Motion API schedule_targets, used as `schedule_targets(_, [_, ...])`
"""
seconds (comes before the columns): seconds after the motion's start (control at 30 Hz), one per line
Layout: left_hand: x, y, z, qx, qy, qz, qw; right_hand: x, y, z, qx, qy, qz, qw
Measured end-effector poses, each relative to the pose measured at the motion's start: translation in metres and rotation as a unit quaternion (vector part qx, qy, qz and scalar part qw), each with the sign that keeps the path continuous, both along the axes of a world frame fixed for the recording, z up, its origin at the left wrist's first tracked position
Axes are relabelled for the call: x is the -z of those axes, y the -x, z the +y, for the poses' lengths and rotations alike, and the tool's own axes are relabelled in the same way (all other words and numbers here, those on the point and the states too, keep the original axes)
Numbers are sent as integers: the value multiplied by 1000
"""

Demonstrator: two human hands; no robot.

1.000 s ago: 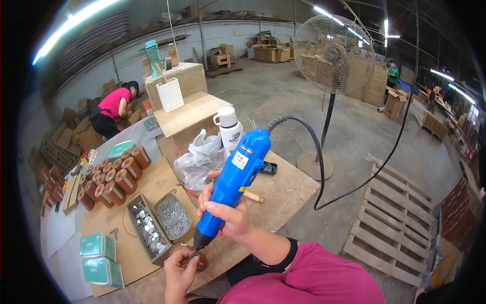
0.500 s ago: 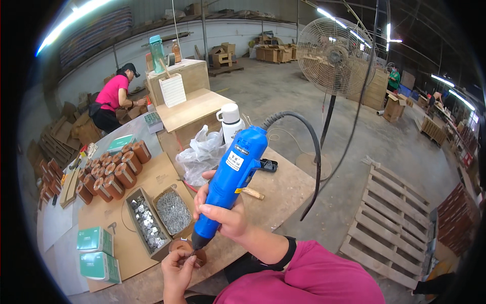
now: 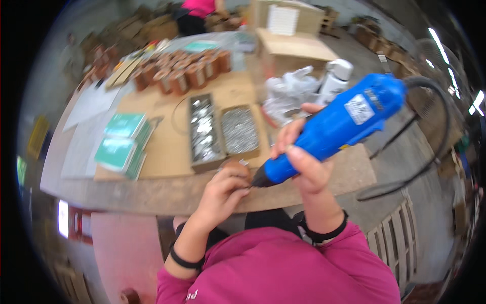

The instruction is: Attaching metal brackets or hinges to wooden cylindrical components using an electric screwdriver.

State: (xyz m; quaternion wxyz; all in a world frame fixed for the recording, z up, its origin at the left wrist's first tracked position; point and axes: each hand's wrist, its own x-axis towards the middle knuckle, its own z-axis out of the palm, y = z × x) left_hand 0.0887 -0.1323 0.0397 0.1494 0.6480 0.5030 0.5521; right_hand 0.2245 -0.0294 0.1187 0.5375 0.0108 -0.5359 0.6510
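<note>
My right hand [image 3: 311, 167] is wrapped around a blue electric screwdriver [image 3: 334, 126], which slants down to the left with its black nose low. At the nose, my left hand [image 3: 223, 195] closes on a round reddish-brown piece [image 3: 237, 168] at the table's near edge. Its thumb and finger meet close to the driver tip; blur hides any screw there. Just beyond stand a long box [image 3: 207, 166] of shiny metal pieces and a cardboard box [image 3: 246, 154] full of small screws or nails.
Several brown cylinders [image 3: 195, 76] stand on cardboard at the back. Green-and-white boxes [image 3: 121, 139] are stacked at left. A plastic bag [image 3: 288, 96] and white thermos [image 3: 335, 80] sit beyond the driver, whose black cable [image 3: 448, 121] loops right. A co-worker [image 3: 198, 7] is behind the table.
My view has swung left and down, so the table sits more central. The screwdriver leans flatter to the right. Both hands keep their grip, with the nose still beside my left fingers.
</note>
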Motion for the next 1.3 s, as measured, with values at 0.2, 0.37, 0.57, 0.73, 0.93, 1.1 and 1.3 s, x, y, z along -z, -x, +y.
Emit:
schedule_targets(0.2, [11,9,-25,-119,43,81,989,5,37,-11,-8,-96,-45,994])
schedule_targets(0.37, [33,10,-26,-147,53,89,984,7,51,-22,20,-143,-116,983])
schedule_targets(0.57, [50,9,-18,-167,43,98,980,11,59,-25,56,-184,-167,967])
schedule_targets(0.73, [49,7,-18,-175,50,81,980,13,60,-22,58,-182,-172,966])
schedule_targets(0.93, [53,7,-16,-183,56,90,977,18,61,-17,35,-185,-165,968])
schedule_targets(1.1, [44,5,-16,-207,48,107,971,21,62,-17,19,-175,-208,962])
schedule_targets(1.3, [47,3,-10,-244,82,106,960,22,70,-17,34,-215,-206,954])
